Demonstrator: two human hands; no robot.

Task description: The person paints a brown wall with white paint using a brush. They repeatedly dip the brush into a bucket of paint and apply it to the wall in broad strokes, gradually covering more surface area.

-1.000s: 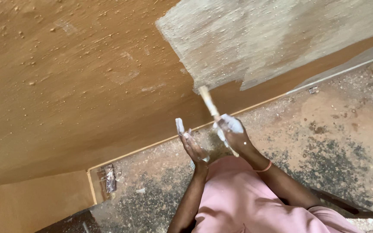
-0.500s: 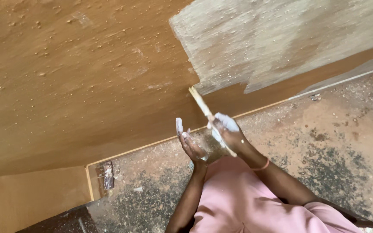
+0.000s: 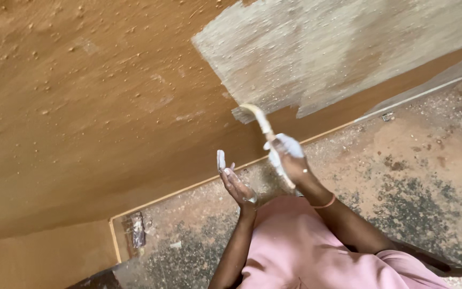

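Note:
My right hand, smeared with white paint, grips the handle of a paintbrush. The bristles press against the brown wall at the lower left corner of a pale, freshly painted patch. My left hand hovers just left of the right one, palm up, fingers apart and tipped with white, holding nothing. A thin pink band circles my right wrist.
The floor below is dusty brown-grey concrete with dark stains. A pale strip runs along the wall's base. A small dark metal piece lies by the wall corner at lower left. My pink garment fills the bottom centre.
The brush has slid left and down along the edge of the painted patch, widening it slightly. My left hand stays beside the right, still open.

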